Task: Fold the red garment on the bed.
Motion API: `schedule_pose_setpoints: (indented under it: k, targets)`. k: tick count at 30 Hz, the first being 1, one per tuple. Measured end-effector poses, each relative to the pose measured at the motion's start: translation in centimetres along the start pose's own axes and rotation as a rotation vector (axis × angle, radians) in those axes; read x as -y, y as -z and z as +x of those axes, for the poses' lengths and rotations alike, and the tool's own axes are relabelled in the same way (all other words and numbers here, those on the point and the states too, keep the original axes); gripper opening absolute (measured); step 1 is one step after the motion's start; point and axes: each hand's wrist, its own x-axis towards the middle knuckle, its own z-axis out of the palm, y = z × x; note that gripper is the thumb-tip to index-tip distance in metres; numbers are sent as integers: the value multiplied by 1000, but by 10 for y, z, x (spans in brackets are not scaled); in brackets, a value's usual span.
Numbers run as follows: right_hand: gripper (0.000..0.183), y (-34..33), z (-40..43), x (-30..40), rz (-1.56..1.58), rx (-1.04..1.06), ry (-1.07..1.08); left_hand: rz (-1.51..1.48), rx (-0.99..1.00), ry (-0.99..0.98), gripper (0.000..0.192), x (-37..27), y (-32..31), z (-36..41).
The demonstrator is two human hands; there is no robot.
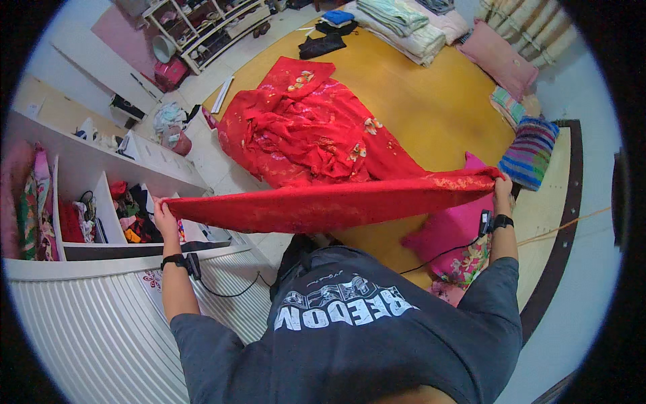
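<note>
A large red floral cloth [303,131] is stretched between my two hands, well apart. My left hand [165,220] grips one end of its edge at the left, beside the open shelves. At the right, my right hand [502,188] holds the other end above a pink pillow. The held edge forms a nearly straight band across the view, sagging slightly. Beyond it, the rest of the cloth lies bunched and wrinkled on a yellow mat [404,96]. Both wrists wear black straps with small devices and cables.
White shelves with clothes [116,227] stand at the left. A magenta pillow [444,237] lies at the right, near a striped cushion [528,151]. Folded bedding [404,30], dark folded clothes [321,46] and a pink pillow [497,58] are farther back. A shoe rack [202,35] stands behind.
</note>
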Motion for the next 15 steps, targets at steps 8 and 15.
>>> schedule_pose_setpoints:
  k: [8, 15]
  targets:
    - [28, -157, 62, 229, -114, -232, 428, -194, -466, 136, 21, 45, -47, 144]
    - [30, -502, 89, 423, -162, 188, 628, 30, -65, 89, 32, 260, -148, 378]
